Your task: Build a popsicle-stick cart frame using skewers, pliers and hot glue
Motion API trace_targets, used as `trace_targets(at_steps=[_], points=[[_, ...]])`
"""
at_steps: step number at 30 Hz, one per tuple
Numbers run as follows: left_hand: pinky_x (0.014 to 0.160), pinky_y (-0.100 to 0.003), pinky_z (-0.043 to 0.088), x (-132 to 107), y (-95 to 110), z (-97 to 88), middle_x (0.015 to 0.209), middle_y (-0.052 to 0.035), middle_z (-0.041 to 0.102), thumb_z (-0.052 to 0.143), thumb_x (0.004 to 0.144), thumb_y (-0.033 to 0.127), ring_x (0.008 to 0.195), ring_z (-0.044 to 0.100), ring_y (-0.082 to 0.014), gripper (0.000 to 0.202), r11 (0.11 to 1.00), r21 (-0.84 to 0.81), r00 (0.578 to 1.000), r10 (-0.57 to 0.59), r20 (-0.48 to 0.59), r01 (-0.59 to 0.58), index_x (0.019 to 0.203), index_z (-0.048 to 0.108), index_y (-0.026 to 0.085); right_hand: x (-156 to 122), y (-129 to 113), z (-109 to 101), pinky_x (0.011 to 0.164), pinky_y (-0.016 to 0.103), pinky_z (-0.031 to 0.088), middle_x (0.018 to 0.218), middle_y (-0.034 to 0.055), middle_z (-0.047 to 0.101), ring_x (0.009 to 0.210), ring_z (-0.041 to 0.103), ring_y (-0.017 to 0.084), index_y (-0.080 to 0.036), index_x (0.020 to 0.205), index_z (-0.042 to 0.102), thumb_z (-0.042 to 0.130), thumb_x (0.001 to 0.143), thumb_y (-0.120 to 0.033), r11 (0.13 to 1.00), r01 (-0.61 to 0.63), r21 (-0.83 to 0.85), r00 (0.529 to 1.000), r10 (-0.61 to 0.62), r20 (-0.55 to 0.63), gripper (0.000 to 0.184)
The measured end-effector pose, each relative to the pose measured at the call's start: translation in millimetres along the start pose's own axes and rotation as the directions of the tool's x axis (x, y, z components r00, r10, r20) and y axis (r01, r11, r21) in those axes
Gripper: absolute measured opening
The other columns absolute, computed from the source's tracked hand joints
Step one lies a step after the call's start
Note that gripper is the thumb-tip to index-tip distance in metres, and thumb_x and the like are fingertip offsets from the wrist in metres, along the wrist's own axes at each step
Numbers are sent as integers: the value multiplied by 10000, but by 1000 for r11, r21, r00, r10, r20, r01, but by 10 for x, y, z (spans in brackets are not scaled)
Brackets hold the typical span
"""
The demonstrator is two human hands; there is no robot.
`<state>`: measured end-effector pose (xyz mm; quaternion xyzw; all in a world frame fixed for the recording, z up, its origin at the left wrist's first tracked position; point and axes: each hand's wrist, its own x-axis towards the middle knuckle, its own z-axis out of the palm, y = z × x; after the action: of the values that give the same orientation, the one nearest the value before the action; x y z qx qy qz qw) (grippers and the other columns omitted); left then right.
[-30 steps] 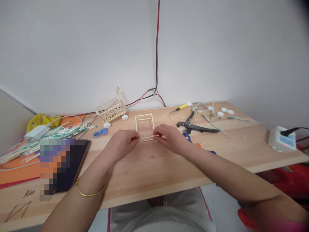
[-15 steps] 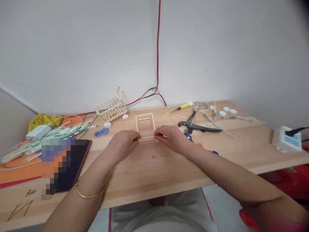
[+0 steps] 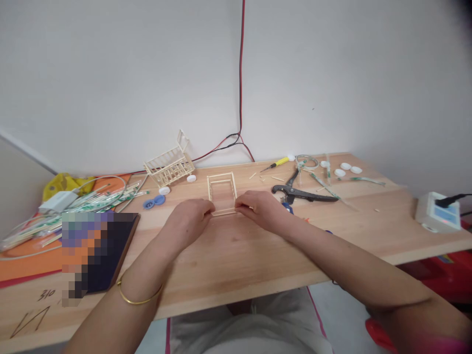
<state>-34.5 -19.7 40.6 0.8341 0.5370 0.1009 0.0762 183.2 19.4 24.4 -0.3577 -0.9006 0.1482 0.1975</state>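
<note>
Evidently, left fingers [image 3: 207, 205] and right fingers [image 3: 244, 199] pinch the stick frame [image 3: 221, 175] at its near corners.

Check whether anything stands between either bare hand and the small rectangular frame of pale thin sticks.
Nothing visible does. The left hand pinches the small rectangular frame of pale thin sticks at its near left corner, the right hand its near right corner. The dark metal pliers lie farther right, away from the frame.

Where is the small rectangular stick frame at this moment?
In the head view, the stick frame is just left of centre, between the left hand and right hand, which hold its near corners.
</note>
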Motion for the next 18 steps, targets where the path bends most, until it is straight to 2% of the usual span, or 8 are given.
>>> trace_targets(at_steps=[7,13,18], points=[[692,-272,448,-19,42,-32,815,-63,706,493,831,209,766,628,-185,191,1000,-18,1000,18,4,-18,811,679,170,17,-15,-28,664,232,363,793,53,662,754,586,149,-162,776,633,551,870,-184,999,1,-40,999,1,38,126],[680,-258,434,-22,58,-44,770,-56,700,488,830,179,743,622,-173,208,1000,-23,1000,2,-13,-2,762,685,176,47,-37,-45,674,236,379,794,50,670,748,591,149,-159,776,641,561,866,-184,998,-10,-54,997,14,70,123],[660,-260,408,-17,60,-36,754,-64,689,468,834,163,730,615,-173,228,1000,21,1000,0,23,0,720,665,160,32,-14,-46,666,237,403,778,33,675,727,596,143,-166,781,652,576,848,-182,1000,-23,11,999,22,45,103]])
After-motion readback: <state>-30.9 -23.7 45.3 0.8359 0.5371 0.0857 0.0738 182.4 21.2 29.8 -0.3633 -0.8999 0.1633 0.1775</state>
